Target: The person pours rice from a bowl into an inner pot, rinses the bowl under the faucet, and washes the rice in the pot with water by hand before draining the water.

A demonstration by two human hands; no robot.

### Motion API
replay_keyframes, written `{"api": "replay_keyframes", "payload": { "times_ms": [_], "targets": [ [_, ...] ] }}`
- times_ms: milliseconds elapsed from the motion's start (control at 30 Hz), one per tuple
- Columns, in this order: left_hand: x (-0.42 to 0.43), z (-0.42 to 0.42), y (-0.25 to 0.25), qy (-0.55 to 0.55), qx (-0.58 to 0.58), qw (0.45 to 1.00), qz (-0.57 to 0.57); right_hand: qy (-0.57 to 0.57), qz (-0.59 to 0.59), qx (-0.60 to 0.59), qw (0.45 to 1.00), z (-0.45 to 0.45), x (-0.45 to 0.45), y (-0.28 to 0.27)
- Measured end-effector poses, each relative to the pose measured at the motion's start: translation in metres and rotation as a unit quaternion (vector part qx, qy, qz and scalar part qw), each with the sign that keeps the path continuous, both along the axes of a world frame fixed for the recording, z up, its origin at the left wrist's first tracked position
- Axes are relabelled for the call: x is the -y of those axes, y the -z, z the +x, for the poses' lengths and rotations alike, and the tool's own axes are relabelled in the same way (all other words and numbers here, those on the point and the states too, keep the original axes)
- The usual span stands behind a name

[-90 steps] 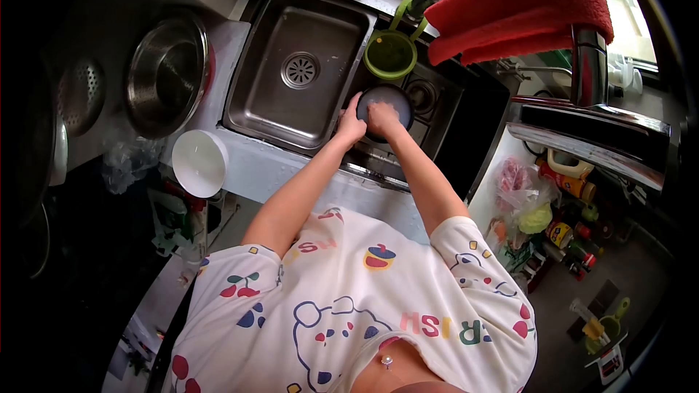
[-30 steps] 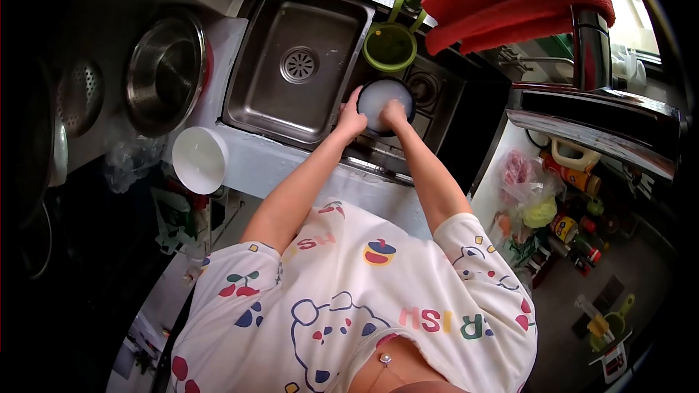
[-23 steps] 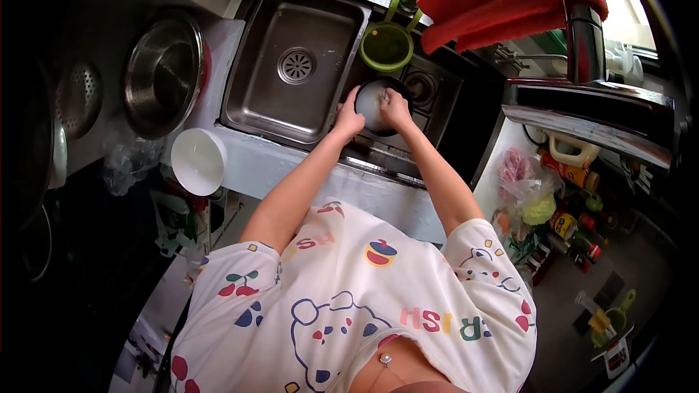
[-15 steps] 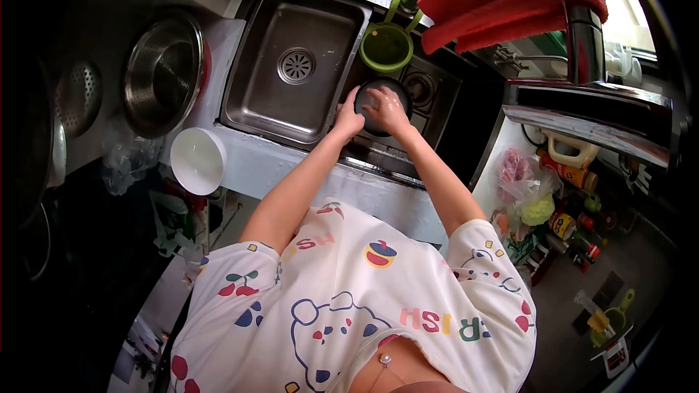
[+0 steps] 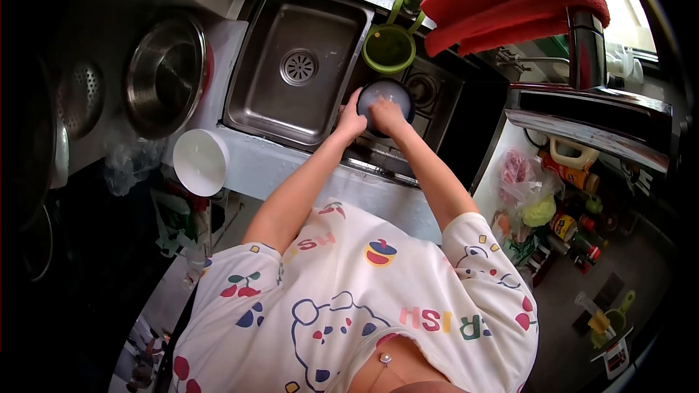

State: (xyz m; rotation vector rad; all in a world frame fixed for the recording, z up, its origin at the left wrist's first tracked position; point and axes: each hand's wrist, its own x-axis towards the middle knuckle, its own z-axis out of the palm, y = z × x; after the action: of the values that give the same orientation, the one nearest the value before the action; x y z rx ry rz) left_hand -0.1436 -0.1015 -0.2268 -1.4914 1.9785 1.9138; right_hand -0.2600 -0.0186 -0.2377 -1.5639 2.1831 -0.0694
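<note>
A dark round bowl [image 5: 412, 106] holding cloudy whitish liquid [image 5: 389, 90] is over the right-hand sink basin. My left hand [image 5: 352, 118] grips its left side, thumb along the rim. My right hand [image 5: 388, 114] reaches into the bowl from the near side, its fingers down in the liquid and mostly hidden. What lies under the cloudy surface cannot be made out. Just beyond the bowl hangs a green strainer basket [image 5: 389, 49], hooked by its long strap.
To the left is a steel sink basin [image 5: 255, 58] with a drain. A white bowl [image 5: 200, 163] sits on the counter's front edge, near a metal basin [image 5: 166, 76]. A red towel [image 5: 513, 4] hangs at upper right. Bottles and bagged produce [image 5: 540, 209] stand on the right.
My right hand has gone from spread wet fingers above the bowl down into it. The whitish liquid shows more broadly now. My left hand keeps its hold.
</note>
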Motion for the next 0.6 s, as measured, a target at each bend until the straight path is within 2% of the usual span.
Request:
{"api": "replay_keyframes", "payload": {
  "times_ms": [67,167,300,500,600],
  "targets": [
    [0.0,0.002,0.015,0.004,-0.027,1.0,0.007,0.002,-0.064,-0.007,0.998,0.0,0.0,-0.024],
    [0.001,0.001,0.005,0.001,-0.013,1.0,0.013,0.125,-0.239,0.0,0.963,0.002,0.003,-0.03],
    [0.001,-0.001,-0.009,-0.003,0.0,1.0,0.019,0.185,-0.168,-0.065,0.966,0.001,0.005,-0.01],
    [0.002,0.0,-0.008,0.002,0.012,1.0,0.023,0.078,0.041,-0.1,0.991,-0.006,0.007,0.012],
    [0.002,-0.001,-0.01,0.005,0.015,1.0,0.018,0.082,0.059,-0.093,0.991,-0.005,0.008,0.016]
  ]
}}
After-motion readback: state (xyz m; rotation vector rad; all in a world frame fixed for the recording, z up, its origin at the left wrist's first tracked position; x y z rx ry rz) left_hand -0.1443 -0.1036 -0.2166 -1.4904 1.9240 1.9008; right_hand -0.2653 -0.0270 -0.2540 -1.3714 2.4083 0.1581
